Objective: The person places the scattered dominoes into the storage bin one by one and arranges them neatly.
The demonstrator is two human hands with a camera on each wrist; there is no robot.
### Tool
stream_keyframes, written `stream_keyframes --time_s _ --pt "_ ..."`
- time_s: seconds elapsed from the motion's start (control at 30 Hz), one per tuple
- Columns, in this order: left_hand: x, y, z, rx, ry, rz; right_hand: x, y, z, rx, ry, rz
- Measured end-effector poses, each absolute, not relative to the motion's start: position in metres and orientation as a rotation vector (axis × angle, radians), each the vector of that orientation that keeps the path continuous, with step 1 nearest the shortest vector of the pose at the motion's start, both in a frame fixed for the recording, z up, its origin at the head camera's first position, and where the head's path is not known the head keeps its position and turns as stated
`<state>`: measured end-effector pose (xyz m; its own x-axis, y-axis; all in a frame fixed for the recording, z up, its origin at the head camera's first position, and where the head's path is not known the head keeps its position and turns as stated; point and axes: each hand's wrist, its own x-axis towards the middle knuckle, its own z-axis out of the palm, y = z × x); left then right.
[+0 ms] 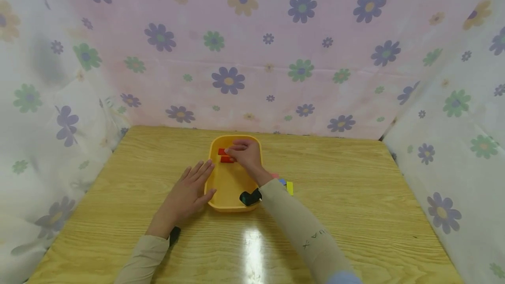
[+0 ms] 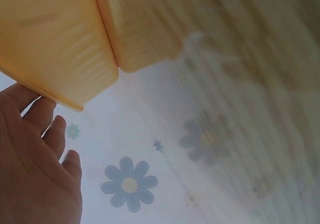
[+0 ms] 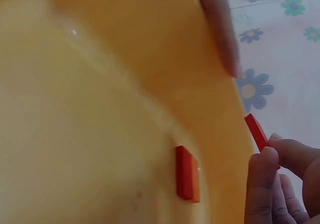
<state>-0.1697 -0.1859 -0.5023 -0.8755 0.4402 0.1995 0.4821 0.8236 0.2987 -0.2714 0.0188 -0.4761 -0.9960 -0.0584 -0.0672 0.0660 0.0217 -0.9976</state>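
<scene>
From the head, well back, facing forward and down over tabletop (image 1: 347, 179) and flowered curtain (image 1: 268, 60). From the left wrist, close outside the yellow tray (image 2: 60, 44); from the right, close over its inside. Shared by all: tray, curtain.

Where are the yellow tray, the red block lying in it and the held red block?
Yellow tray (image 1: 232, 184): head view, bare floor.
Lying red block (image 3: 184, 176): right wrist view, darker side.
Held red block (image 3: 255, 129): right wrist view, uncovered end.
</scene>
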Motion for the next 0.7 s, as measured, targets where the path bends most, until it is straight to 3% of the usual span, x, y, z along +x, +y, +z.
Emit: stream_keyframes --time_s 0.47,0.7 --pt "-0.1716 -0.189 -0.5048 -0.709 -2.941 -0.76 -0.2671 0.0174 -0.4864 0.154 2.558 -1.494" --pt "-0.1711 -0.1903 -0.5064 -0.717 -2.914 -0.825 -0.2665 0.0185 -0.4861 0.16 2.576 -1.412"
